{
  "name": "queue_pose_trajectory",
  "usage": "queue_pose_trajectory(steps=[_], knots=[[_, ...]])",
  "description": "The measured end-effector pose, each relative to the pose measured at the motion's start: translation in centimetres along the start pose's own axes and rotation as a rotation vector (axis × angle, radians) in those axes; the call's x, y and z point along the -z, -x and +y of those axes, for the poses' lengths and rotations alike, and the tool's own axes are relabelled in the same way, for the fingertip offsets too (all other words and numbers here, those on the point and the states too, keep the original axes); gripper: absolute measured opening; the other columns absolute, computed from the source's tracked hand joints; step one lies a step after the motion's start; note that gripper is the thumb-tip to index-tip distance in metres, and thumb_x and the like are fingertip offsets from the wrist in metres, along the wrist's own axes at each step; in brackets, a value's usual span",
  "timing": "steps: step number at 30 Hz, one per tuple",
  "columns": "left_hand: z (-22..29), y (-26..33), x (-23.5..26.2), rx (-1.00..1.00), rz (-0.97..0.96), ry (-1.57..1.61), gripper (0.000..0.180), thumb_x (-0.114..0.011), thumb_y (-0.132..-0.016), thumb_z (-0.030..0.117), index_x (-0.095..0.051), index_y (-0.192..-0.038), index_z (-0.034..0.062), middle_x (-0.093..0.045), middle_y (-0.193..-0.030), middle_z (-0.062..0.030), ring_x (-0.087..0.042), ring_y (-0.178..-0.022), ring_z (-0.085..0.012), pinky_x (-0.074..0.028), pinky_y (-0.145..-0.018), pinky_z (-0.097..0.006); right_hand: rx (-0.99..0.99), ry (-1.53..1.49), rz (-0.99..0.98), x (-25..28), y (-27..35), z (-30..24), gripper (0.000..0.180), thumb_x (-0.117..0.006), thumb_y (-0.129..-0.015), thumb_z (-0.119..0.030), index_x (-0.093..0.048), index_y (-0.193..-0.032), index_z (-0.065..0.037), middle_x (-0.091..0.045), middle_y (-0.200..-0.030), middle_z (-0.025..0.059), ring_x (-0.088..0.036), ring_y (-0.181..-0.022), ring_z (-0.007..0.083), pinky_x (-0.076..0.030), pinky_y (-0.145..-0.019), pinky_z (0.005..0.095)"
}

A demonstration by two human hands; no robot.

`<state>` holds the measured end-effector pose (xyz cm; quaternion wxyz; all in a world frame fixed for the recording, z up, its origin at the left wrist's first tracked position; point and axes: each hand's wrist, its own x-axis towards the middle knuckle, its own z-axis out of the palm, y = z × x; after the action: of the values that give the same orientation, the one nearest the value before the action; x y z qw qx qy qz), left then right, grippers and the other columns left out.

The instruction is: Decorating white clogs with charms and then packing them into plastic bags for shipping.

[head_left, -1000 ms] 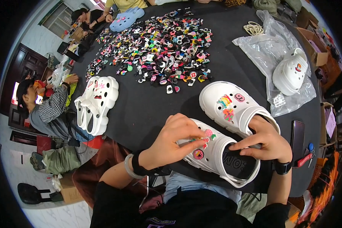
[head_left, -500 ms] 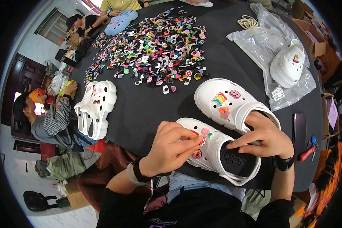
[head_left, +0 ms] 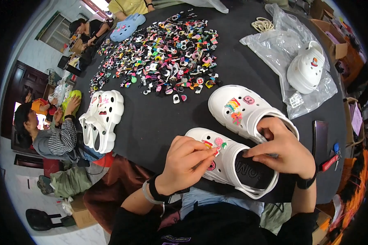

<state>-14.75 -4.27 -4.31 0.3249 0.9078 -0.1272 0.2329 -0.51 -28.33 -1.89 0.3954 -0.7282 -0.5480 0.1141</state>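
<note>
On the table before me, a white clog lies with a pink pineapple charm and other charms on its upper. The fingers of my left hand pinch a small charm against that upper, largely covering it. My right hand is at the same clog's opening, gripping it with bent fingers; some fingertips are hidden inside. Just beyond lies a second white clog, carrying rainbow, flower-like and pink charms. Part of my right hand overlaps its opening.
A big heap of colourful shoe charms spreads across the far table. White clogs stand left, a blue clog far left. At right are a white clog on a plastic bag, a phone and scissors. Other people sit left.
My left hand keeps pinching the charm at the near clog. My right hand's fingers are more bent at the opening. The view has shifted slightly.
</note>
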Motion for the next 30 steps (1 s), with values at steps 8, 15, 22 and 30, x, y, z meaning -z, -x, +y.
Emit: queue_pose_trajectory(steps=[8, 15, 22, 30], knots=[[-0.4, 0.8, -0.7, -0.009, 0.089, 0.053, 0.023, -0.076, -0.066, -0.001, -0.07, -0.087, 0.0055, -0.064, -0.082, -0.0043, -0.061, -0.073, -0.0194, -0.041, -0.069, -0.034, -0.15, 0.023, -0.092, -1.1, -0.6, -5.6, 0.019, -0.068, -0.081, -0.013, -0.059, -0.093, -0.001, -0.059, -0.079, 0.0138, -0.061, -0.073, 0.033, -0.049, -0.063, 0.0397], [-0.4, 1.6, -1.2, 0.029, 0.165, 0.119, 0.023, -0.076, -0.068, 0.002, -0.07, -0.089, 0.008, -0.066, -0.084, -0.0029, -0.062, -0.074, -0.0191, -0.041, -0.071, -0.034, -0.259, -0.101, -0.416, -2.6, -1.4, -5.8, 0.053, -0.064, -0.089, -0.032, -0.043, -0.119, 0.006, -0.06, -0.092, 0.0271, -0.06, -0.088, 0.0439, -0.048, -0.075, 0.0463], [-0.2, 2.3, -1.7, 0.02, 0.213, 0.086, 0.027, -0.078, -0.066, 0.004, -0.072, -0.093, 0.0082, -0.065, -0.084, -0.0022, -0.06, -0.074, -0.0177, -0.041, -0.072, -0.033, -0.233, -0.067, -0.379, -5.4, -1.4, -3.9, 0.051, -0.056, -0.092, -0.042, -0.057, -0.09, 0.009, -0.059, -0.066, 0.0242, -0.06, -0.057, 0.0411, -0.049, -0.055, 0.0454], [0.3, 2.2, -2.0, 0.056, 0.254, 0.08, 0.022, -0.081, -0.068, 0.008, -0.073, -0.089, 0.0074, -0.065, -0.085, -0.0024, -0.059, -0.075, -0.0173, -0.039, -0.073, -0.032, -0.213, 0.024, -0.248, -6.1, -0.4, -3.7, 0.04, -0.057, -0.092, -0.038, -0.059, -0.086, 0.001, -0.058, -0.064, 0.0197, -0.059, -0.056, 0.038, -0.047, -0.053, 0.0437]])
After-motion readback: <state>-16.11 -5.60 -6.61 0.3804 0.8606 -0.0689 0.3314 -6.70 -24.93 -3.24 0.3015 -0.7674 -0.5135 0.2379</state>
